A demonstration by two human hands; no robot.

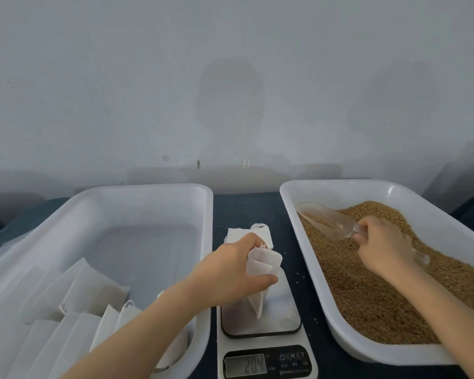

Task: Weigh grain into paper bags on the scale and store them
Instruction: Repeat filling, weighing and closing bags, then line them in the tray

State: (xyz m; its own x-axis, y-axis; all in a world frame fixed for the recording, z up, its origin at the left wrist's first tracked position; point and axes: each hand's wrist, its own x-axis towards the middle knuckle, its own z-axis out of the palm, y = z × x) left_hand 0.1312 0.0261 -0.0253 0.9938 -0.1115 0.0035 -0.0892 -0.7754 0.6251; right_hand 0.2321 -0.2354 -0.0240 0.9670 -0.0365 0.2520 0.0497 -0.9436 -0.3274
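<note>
My left hand [237, 272] grips a white paper bag [260, 272] by its upper part, holding it over the metal plate of the kitchen scale [279, 305]; the bag's lower tip hangs near the plate. The scale display [245, 365] shows digits. My right hand [383, 243] holds the handle of a clear plastic scoop [326, 218], which lies on the brown grain [381, 291] in the white tray [326, 305] on the right. Some grain sits inside the scoop.
A white tray [137, 192] on the left holds several filled white bags [93, 294] in its near half. A stack of flat empty bags [238, 234] lies behind the scale on the dark tabletop [246, 209]. A pale wall rises behind.
</note>
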